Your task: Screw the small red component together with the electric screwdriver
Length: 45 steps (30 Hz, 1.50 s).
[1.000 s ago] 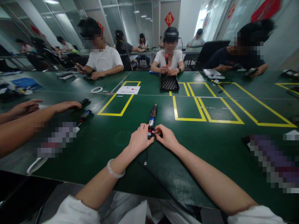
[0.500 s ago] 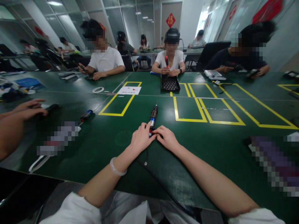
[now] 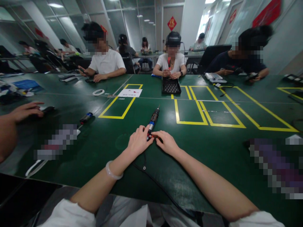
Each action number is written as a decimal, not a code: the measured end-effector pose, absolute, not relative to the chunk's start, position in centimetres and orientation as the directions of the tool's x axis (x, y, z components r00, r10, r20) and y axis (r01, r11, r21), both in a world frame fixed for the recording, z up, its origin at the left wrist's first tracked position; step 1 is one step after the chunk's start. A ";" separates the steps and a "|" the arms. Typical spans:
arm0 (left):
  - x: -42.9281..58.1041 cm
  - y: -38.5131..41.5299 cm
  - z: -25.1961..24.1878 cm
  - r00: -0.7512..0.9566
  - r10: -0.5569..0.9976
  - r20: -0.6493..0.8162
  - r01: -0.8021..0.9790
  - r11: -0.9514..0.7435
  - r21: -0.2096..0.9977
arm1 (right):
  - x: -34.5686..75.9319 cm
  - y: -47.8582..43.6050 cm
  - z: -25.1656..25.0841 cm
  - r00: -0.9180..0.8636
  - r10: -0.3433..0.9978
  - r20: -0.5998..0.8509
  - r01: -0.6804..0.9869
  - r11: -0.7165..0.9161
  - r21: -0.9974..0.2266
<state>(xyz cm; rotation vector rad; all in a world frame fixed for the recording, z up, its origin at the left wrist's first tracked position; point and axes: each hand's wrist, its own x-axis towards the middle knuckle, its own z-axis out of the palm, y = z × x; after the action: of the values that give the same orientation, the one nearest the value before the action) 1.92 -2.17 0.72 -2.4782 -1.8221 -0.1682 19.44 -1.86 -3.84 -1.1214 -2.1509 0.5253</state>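
Observation:
An electric screwdriver (image 3: 154, 117), dark with a blue and silver band, lies on the green table with its thin bit pointing away from me. My left hand (image 3: 140, 140) is closed around its rear part, hiding much of that end. At the same end, my right hand (image 3: 167, 142) has thumb and forefinger bent around a small red part (image 3: 152, 135); the fingers partly cover it, so its shape is unclear. A black cord (image 3: 156, 181) with a small metal ring (image 3: 144, 168) runs from beneath my left hand towards the near table edge.
Yellow tape outlines (image 3: 191, 122) mark the table beyond my hands. A white paper (image 3: 130, 93) and a white ring (image 3: 98, 92) lie farther off. A person opposite works over a black tray (image 3: 171, 90). At left lies another blue-banded tool (image 3: 86, 118), near a co-worker's hand (image 3: 27, 112).
The screwdriver's rear end has swung a little left, so its body leans more. Both hands have shifted slightly left with it. The camera view has also moved slightly.

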 end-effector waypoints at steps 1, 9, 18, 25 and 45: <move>1.4 -2.3 0.8 0.295 0.948 0.120 0.955 -0.298 0.009 | 19.4 -1.9 -3.8 -0.424 0.833 0.354 0.564 0.549 -0.616; -5.0 -3.4 1.5 0.221 0.973 0.065 0.975 -0.220 -0.030 | 19.5 -1.9 -3.4 -0.424 0.844 0.328 0.531 0.525 -0.665; -17.8 -2.1 0.7 -0.067 0.998 0.001 0.998 0.067 -0.013 | 19.4 -1.7 -3.4 -0.448 0.839 0.309 0.561 0.532 -0.634; -25.6 -0.6 0.6 -0.128 0.992 0.020 0.988 0.129 -0.082 | 19.3 -1.7 -3.6 -0.444 0.837 0.320 0.550 0.536 -0.640; -17.1 -1.9 4.7 -0.132 0.937 0.323 0.991 0.137 0.008 | 19.0 -1.5 -3.7 -0.440 0.839 0.321 0.552 0.535 -0.640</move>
<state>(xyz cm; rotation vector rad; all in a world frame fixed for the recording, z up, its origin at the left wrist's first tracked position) -17.11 -1.90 4.74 -1.8913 -2.1741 -0.3227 19.05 -1.48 -3.66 -1.1205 -2.1538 0.6001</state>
